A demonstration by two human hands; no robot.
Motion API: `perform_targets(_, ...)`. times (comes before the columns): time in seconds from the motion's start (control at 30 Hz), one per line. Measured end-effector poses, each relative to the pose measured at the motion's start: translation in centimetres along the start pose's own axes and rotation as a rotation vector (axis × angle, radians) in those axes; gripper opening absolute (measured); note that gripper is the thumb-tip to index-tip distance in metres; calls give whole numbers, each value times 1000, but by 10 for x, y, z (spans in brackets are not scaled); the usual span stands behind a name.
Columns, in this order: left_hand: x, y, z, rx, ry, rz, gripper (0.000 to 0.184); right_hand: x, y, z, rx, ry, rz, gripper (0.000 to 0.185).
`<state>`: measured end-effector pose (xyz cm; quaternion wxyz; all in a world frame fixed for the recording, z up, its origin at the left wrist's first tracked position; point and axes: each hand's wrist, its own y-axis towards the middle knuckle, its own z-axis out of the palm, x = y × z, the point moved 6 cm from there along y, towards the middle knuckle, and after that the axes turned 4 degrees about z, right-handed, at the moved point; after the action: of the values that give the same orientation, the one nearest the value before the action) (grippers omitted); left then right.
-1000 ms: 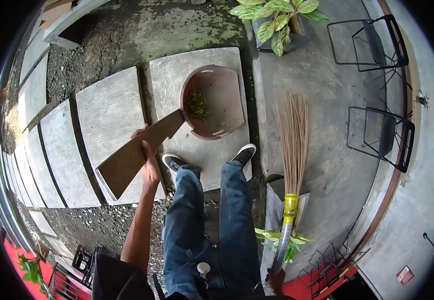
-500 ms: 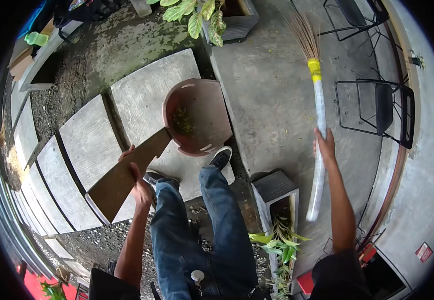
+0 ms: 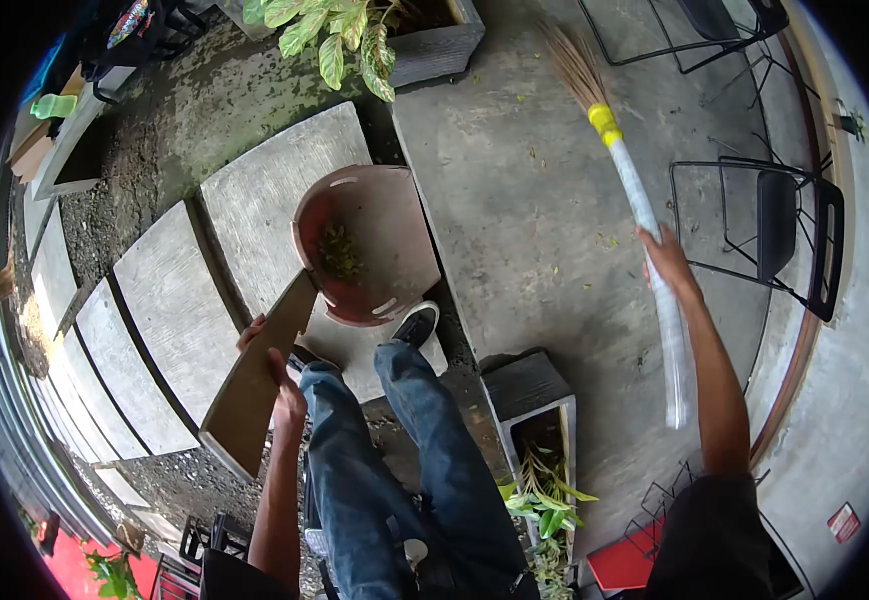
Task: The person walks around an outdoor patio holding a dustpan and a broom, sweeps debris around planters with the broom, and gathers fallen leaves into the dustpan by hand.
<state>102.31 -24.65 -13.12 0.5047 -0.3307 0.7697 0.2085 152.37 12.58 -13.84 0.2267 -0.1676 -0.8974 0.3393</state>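
Observation:
My right hand [image 3: 669,265] is wrapped round the pale, plastic-covered handle of a stick broom [image 3: 638,198]. The broom's brown bristles fan out beyond a yellow collar, pointing away from me over the concrete floor. My left hand [image 3: 279,385] grips a long, flat brown board [image 3: 257,378] by its edges. The board's far end meets the rim of a reddish-brown scoop-shaped pan [image 3: 384,225]; I cannot tell whether the two are joined. Inside the pan lies a small heap of yellow-green leaves [image 3: 339,252]. Part of the left hand is hidden behind the board.
Pale slabs [image 3: 169,295] with dark gaps run to the left, beside gravel. A planter [image 3: 527,385] stands right of my legs, another planter [image 3: 429,52] at the far edge. Black folding chairs [image 3: 776,225] line the right wall. Small leaves dot the concrete floor [image 3: 544,290].
The broom has tilted, its bristles swinging left and its handle end right. The view has shifted, so the pan and my legs appear further left. Both hands keep their hold.

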Motion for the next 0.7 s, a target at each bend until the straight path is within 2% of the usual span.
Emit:
perform_targets(0.03, -7, 1, 4, 12, 53, 23, 41, -21, -36, -3, -55, -48, -1, 38)
perform_targets(0.1, -9, 2, 12, -2, 18, 19, 39, -54, -120, 0, 16, -49, 98, 32)
perform_targets(0.13, -14, 3, 16, -4, 22, 17, 34, -71, -163, 2, 64, -5, 212, 31)
perform_targets(0.2, -39, 11, 22, 29, 25, -22, 27, -99, -240, 5, 146, 111, 295, 27)
perform_targets(0.27, -56, 19, 28, 40, 38, -70, 27, -148, -295, 11, 121, 182, 240, 26)
perform_targets(0.33, -40, 21, 35, -3, 40, -32, 27, -139, -349, 18, 105, 224, 404, 25)
perform_targets(0.4, -16, 21, 42, -33, 78, -43, 26, -196, -367, 39, 7, 159, 252, 25)
perform_targets(0.43, 21, 12, 44, 62, 152, -90, 25, -111, -377, 38, 1, 160, 247, 26)
perform_targets(0.5, -27, 22, 51, 42, 225, -73, 30, -130, -366, 59, -135, 130, -137, 24)
perform_targets(0.57, -24, 22, 55, 76, 243, -78, 33, -92, -353, 77, -12, 384, 228, 24)
perform_targets(0.63, -17, 18, 59, 118, 268, -89, 38, -63, -325, 92, 14, 427, 293, 28)
perform_targets(0.7, -10, 11, 62, 158, 289, -106, 43, -44, -290, 107, 28, 367, 228, 32)
